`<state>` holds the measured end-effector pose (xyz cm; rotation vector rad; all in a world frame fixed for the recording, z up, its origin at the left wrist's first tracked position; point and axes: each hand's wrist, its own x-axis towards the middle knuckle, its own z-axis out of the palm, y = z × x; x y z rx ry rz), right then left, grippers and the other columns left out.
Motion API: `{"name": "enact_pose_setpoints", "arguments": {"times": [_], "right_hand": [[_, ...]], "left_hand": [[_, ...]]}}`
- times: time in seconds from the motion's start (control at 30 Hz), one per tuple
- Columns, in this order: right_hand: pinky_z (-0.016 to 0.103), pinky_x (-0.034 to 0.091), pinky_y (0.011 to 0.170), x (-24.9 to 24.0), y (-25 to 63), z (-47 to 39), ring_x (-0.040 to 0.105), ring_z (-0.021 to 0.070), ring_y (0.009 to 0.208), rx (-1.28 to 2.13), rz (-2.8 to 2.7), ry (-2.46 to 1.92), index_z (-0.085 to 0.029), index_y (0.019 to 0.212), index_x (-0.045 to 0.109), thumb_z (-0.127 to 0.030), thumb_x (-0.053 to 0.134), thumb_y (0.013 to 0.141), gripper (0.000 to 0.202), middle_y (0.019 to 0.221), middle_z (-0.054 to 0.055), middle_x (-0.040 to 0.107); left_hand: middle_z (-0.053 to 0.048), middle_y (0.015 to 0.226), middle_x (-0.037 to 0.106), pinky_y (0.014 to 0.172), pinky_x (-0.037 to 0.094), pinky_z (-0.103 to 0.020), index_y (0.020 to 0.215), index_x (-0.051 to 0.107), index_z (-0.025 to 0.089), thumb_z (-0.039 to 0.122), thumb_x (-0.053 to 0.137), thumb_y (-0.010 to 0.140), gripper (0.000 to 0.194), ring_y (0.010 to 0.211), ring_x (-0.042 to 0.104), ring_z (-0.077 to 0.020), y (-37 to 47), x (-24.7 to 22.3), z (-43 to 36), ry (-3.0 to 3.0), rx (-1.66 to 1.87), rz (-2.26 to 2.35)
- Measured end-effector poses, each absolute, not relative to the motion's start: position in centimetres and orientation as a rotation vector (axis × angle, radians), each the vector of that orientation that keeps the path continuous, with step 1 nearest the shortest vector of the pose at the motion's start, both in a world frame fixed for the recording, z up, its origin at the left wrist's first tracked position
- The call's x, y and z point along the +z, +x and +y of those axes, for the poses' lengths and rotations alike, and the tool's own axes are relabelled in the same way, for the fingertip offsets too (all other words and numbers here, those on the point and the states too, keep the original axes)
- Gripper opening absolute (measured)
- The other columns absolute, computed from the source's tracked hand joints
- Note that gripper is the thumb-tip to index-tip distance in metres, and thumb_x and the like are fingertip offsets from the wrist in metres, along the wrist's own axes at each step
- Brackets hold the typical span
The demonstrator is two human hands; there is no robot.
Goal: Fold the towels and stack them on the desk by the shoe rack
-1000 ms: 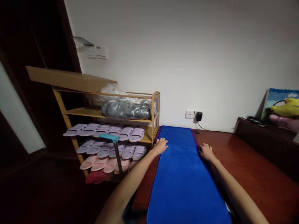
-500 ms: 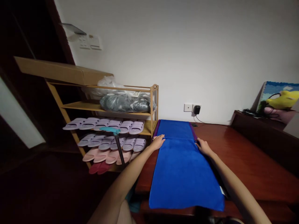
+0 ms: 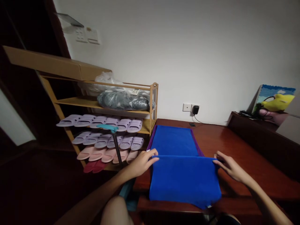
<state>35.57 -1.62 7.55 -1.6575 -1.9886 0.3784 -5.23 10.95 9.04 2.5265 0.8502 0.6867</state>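
Observation:
A blue towel [image 3: 185, 181] is stretched between my hands. My left hand [image 3: 145, 162] pinches the left end of its raised edge, thumb against fingers. At the right end, my right hand [image 3: 231, 167] pinches the corner the same way. From this edge the cloth hangs toward me, past the front of the wooden tabletop [image 3: 236, 143], with a small white tag at its lower right. Beyond it, more blue cloth [image 3: 173, 139] lies flat over purple cloth [image 3: 198, 145], which shows along both sides. Whether the two blue parts are one piece, I cannot tell.
On the left stands a wooden shoe rack [image 3: 153, 106] with lilac, pink and red slippers, a plastic-wrapped bundle [image 3: 124, 99] and a cardboard box [image 3: 53, 65]. A turquoise-topped handle [image 3: 107, 127] rises before it. A black adapter [image 3: 195, 109] is plugged into the wall.
Both hands have come nearer to me, drawing the blue towel's edge back and lifting it. My right hand has also moved right, pulling the edge straight. The view has shifted slightly.

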Motion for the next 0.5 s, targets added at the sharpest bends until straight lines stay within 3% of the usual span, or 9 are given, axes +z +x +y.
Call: {"name": "enact_pose_setpoints", "arguments": {"times": [0.17, 0.3, 0.4, 0.5], "right_hand": [[0.027, 0.049, 0.068, 13.4, 34.7, -7.4, 0.059, 0.0164, 0.073, 0.325, -1.895, -1.642, -0.024, 0.09, 0.059, -0.046, 0.051, 0.088, 0.024, 0.085, 0.006, 0.064], [0.032, 0.055, 0.067, 16.8, 34.2, -9.2, 0.065, 0.023, 0.08, 0.152, -1.91, -1.575, -0.029, 0.1, 0.068, -0.049, 0.058, 0.081, 0.029, 0.095, 0.009, 0.068], [0.029, 0.055, 0.058, 18.7, 33.9, -8.9, 0.064, 0.0196, 0.068, 0.121, -1.942, -1.547, -0.028, 0.087, 0.07, -0.048, 0.058, 0.081, 0.024, 0.083, 0.007, 0.068], [0.028, 0.055, 0.058, 20.4, 33.5, -7.8, 0.063, 0.0181, 0.068, 0.057, -1.913, -1.489, -0.027, 0.085, 0.07, -0.047, 0.06, 0.081, 0.022, 0.081, 0.006, 0.068]], "left_hand": [[0.001, 0.082, 0.066, 0.07, 0.043, -0.023, 0.083, 0.061, 0.023, 0.035, 0.055, 0.086, 0.014, 0.076, 0.059, -0.0159, -8.2, 15.5, 6.6, 2.374, 0.753, 0.824], [0.0, 0.078, 0.066, 0.061, 0.046, -0.022, 0.08, 0.063, 0.024, 0.038, 0.059, 0.08, 0.015, 0.071, 0.06, -0.0169, -9.3, 18.7, 5.4, 2.281, 0.808, 0.864], [0.0, 0.071, 0.064, 0.053, 0.045, -0.021, 0.078, 0.062, 0.023, 0.039, 0.063, 0.077, 0.017, 0.062, 0.059, -0.0159, -9.2, 20.6, 5.3, 2.218, 0.865, 0.908], [0.001, 0.066, 0.062, 0.048, 0.045, -0.021, 0.08, 0.061, 0.022, 0.041, 0.066, 0.074, 0.021, 0.057, 0.059, -0.0154, -8.8, 22.3, 5.8, 2.176, 0.927, 0.916]]}}
